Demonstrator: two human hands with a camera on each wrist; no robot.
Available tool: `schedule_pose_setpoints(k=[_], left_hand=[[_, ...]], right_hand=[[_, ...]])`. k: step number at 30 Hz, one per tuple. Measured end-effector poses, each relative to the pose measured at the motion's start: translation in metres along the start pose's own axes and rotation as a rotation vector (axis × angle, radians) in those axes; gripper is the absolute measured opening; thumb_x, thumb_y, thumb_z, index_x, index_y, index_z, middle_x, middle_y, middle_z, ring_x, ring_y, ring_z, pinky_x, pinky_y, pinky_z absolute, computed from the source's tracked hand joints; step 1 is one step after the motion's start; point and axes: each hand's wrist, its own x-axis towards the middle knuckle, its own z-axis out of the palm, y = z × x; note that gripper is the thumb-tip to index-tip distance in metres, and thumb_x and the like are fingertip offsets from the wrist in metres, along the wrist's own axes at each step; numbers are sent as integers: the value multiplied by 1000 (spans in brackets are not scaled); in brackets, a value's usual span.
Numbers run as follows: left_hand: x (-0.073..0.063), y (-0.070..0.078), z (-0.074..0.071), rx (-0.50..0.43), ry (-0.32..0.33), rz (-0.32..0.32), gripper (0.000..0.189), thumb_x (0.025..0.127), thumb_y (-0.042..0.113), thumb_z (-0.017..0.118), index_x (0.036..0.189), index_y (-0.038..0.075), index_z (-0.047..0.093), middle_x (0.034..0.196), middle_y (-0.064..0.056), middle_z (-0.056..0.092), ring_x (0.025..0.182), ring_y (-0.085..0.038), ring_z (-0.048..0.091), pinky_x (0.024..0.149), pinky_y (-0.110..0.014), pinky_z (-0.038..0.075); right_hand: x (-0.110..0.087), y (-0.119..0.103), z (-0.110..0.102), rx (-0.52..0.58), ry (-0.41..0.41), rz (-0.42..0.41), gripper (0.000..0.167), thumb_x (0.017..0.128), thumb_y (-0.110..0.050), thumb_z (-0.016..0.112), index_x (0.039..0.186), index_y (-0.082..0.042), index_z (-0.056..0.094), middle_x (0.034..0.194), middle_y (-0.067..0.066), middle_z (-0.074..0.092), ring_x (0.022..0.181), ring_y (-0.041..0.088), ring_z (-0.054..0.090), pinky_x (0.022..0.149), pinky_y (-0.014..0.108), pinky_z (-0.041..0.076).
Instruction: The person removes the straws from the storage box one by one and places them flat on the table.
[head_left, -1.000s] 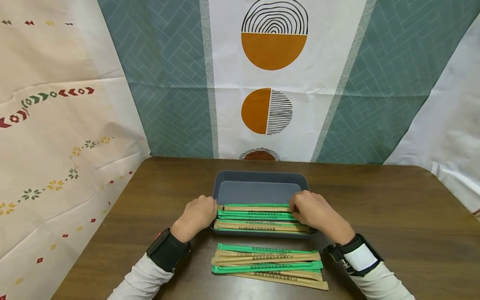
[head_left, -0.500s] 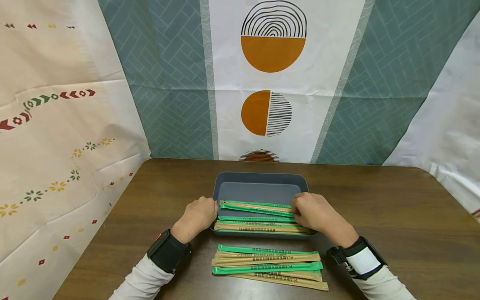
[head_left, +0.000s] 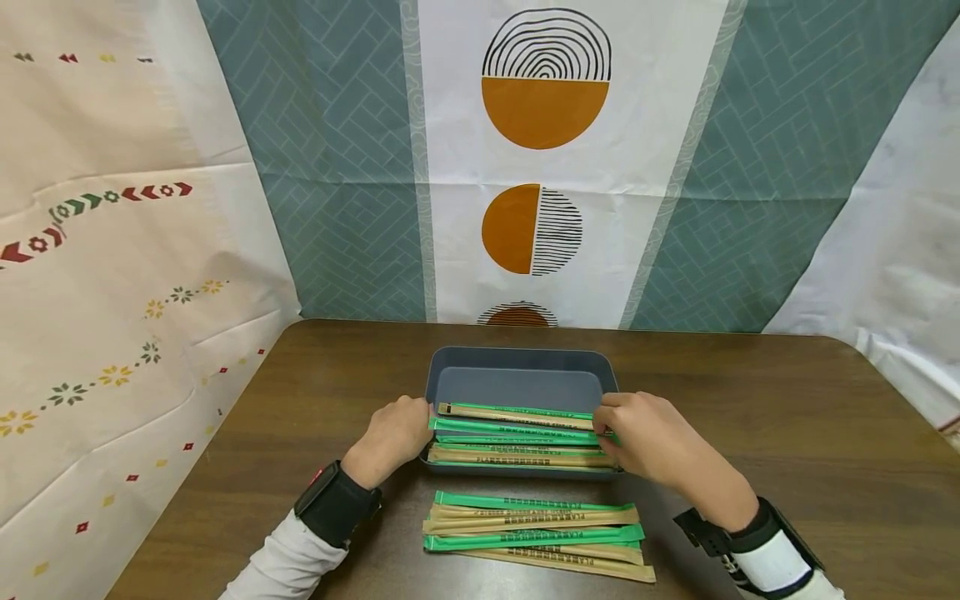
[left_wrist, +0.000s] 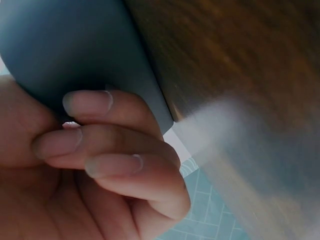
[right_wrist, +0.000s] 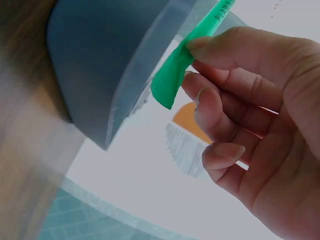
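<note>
My left hand (head_left: 400,429) is at the left end of a dark grey tray (head_left: 521,358), its curled fingers (left_wrist: 125,107) against the outer wall and gripping that end. The thumb tip is mostly hidden. Over the tray's right end, my right hand (head_left: 648,433) pinches the end of a green paper-wrapped straw (right_wrist: 172,75) between thumb and fingers, the other fingers loosely bent. That straw slants across the tray, its left end right by my left hand. Green and tan wrapped straws (head_left: 517,460) lie side by side along the tray's near half, and a tan one (head_left: 517,417) lies farther back.
On the brown wooden table (head_left: 337,367), a loose pile of green and tan wrapped straws (head_left: 532,536) lies in front of the tray. A patterned cloth (head_left: 352,208) hangs behind the table's far edge, with a cream cloth (head_left: 135,292) at the left.
My right hand has shifted right and slightly toward me, its fingers loosened to a pinch. The green straw has separated from the tan one, moving nearer. The left hand has stayed put.
</note>
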Motion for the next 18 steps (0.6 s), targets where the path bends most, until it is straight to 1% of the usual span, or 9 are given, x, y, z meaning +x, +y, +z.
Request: schedule_pose_setpoints(k=[2,4,6,10,13,18], left_hand=[[0,0,0,-10,0,13,44,101,10,50,57,12,43,53,0,23,45,-12,25,45,-26,21],[-1,0,0,-18,10,21,47,102,9,47,56,13,41,53,0,22,44,-12,24,45,-26,20],[-1,0,1,-14,20,15,46,102,10,46,56,12,44,51,0,25,43,-13,27,43,-25,21],[-1,0,2,1,31,5,46,102,11,46,56,11,47,50,-1,27,41,-14,30,41,-25,21],[-1,0,3,3,38,3,46,102,10,46,56,11,47,50,-1,26,41,-14,30,41,-25,21],[-1,0,2,-8,39,7,44,102,10,46,58,11,48,50,-1,28,41,-14,34,41,-25,23]], right_hand=[[-4,-5,-4,2,3,-15,20,72,-9,83,74,-18,65,73,-7,55,59,6,51,53,24,42],[-9,-11,-6,-3,6,-29,21,71,-9,84,73,-18,65,72,-7,55,59,6,50,53,24,41],[-14,-17,-7,-17,14,-37,23,70,-10,85,73,-18,64,73,-8,55,59,5,48,54,24,40],[-26,-27,-7,2,-7,-36,24,68,-8,85,72,-19,63,73,-10,55,60,3,46,54,22,38],[-32,-32,-4,28,-38,-40,25,70,-7,83,70,-21,62,70,-12,50,59,2,42,53,22,36],[-37,-35,4,41,-62,-35,27,72,-4,79,67,-22,59,67,-14,44,57,1,36,53,22,33]])
